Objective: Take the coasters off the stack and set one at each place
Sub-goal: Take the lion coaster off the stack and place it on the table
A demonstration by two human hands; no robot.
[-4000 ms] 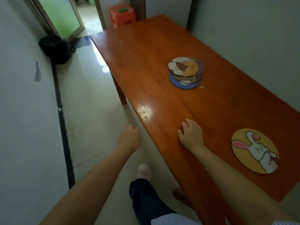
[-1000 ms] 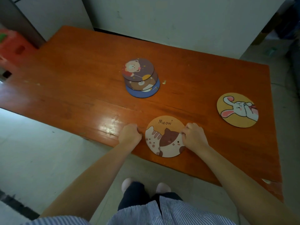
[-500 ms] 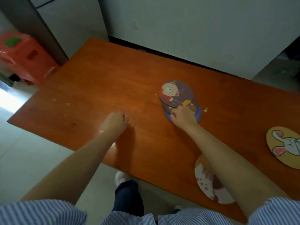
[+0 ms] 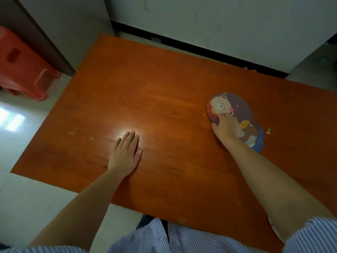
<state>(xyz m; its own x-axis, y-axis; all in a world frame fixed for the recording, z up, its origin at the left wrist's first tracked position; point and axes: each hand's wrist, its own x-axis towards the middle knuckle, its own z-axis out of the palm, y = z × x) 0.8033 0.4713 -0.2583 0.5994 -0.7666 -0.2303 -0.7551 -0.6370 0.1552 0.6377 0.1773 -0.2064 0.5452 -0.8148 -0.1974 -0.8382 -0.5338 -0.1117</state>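
Observation:
A stack of round coasters lies on the right part of the orange wooden table (image 4: pixel 164 99). The top one, the purple bear coaster (image 4: pixel 235 105), sits shifted toward the far left of the stack. Under it a brown coaster (image 4: pixel 252 136) and a blue coaster (image 4: pixel 261 143) show at the near right. My right hand (image 4: pixel 226 127) rests on the bear coaster's near edge, fingers on its top and thumb at its left rim. My left hand (image 4: pixel 126 154) lies flat on the bare wood with its fingers spread, well left of the stack.
A red plastic stool (image 4: pixel 23 70) stands on the floor beyond the table's left end. A white wall with a dark skirting (image 4: pixel 200 50) runs along the far edge. A small crumb (image 4: pixel 268 130) lies right of the stack. The near table edge is at my waist.
The bear coaster has slid toward the far left off the lower coasters under my right hand. My left hand went from a fist to flat. The cat and rabbit coasters have left the view.

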